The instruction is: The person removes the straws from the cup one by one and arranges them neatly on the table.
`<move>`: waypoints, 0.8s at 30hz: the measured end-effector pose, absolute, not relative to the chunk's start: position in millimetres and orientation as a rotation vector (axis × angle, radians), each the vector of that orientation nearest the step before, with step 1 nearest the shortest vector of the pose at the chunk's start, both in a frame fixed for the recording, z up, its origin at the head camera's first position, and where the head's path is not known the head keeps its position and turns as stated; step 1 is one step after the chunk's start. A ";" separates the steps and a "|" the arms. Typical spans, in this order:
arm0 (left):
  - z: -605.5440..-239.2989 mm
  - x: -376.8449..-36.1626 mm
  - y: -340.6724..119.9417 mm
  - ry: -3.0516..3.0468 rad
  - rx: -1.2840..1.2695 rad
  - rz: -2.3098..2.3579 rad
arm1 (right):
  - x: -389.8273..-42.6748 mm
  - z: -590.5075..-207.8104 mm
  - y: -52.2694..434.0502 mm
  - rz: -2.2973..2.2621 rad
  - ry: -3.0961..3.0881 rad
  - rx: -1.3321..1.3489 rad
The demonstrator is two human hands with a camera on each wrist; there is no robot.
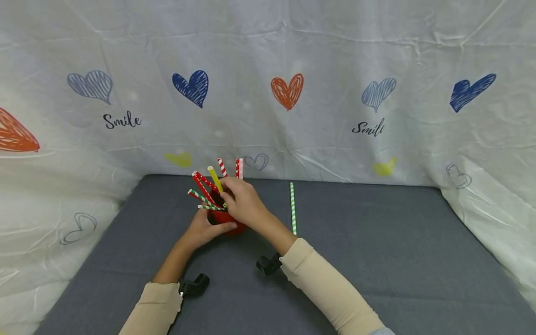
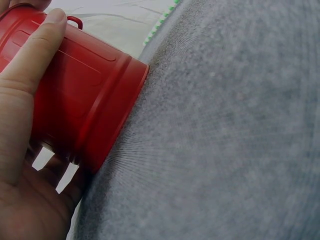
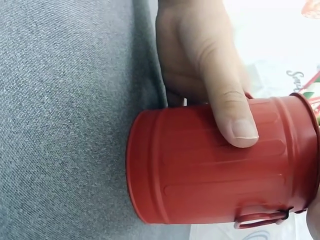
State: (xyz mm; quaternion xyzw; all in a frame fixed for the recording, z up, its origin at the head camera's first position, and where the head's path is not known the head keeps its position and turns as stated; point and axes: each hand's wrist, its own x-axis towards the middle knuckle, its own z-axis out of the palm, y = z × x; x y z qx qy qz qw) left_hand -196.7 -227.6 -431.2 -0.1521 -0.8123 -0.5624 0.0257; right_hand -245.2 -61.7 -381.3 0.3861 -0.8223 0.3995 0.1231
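A small red metal bucket (image 3: 220, 165) with ribbed sides and little side handles stands on the grey cloth. My left hand (image 1: 206, 229) grips it around the side, thumb (image 2: 37, 52) across the front. Several patterned paper straws (image 1: 203, 187) lean out of its mouth, red with white dots, striped red and white, and green and white. Over the rim, my right hand (image 1: 244, 201) pinches a yellow straw (image 1: 215, 178) between thumb and fingers. The right fingers hide part of the bucket's opening.
A green-and-white striped straw (image 1: 292, 207) lies on the grey tablecloth (image 1: 377, 251), right of the bucket and beyond my right forearm. A white curtain (image 1: 326, 60) printed with hearts hangs behind the table. Black wrist cameras (image 1: 194, 285) sit at both cuffs.
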 end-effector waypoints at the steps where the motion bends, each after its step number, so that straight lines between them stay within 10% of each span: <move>1: -431.5 -196.5 -227.6 -2.514 -0.468 -1.741 | -244.7 -380.7 -60.9 1.180 -2.398 1.135; 24: -469.4 -217.1 -240.1 -2.468 -0.507 -1.726 | -233.7 -364.6 -48.6 1.262 -2.321 1.064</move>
